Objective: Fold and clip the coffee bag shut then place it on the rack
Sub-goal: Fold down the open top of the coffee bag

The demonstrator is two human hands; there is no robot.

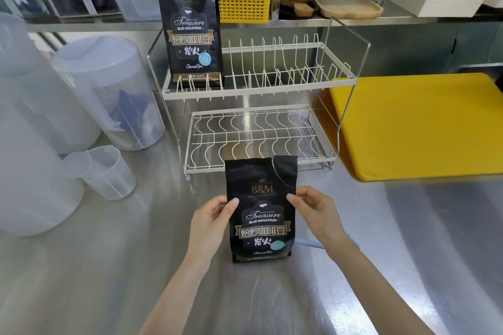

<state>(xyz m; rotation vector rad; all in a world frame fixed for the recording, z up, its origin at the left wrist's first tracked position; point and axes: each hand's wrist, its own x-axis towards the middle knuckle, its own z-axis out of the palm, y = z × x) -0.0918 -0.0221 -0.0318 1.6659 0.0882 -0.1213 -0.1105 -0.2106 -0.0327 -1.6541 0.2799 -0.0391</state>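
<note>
Steel counter [272, 294], glossy, scuffed. White wire rack [258, 128], two tiers, second bag [190, 27] upright on the upper tier. Coffee bag [261, 212] stands before the rack, smooth black foil, top torn open. Left hand [211, 221] and right hand [313, 211] pinch its side edges. Judging: fold not started; next, roll the top down. Clip not identifiable.

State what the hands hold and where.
Both hands, left hand and right hand, pinch the upright black coffee bag with torn top by its side edges, mid-height.
</note>
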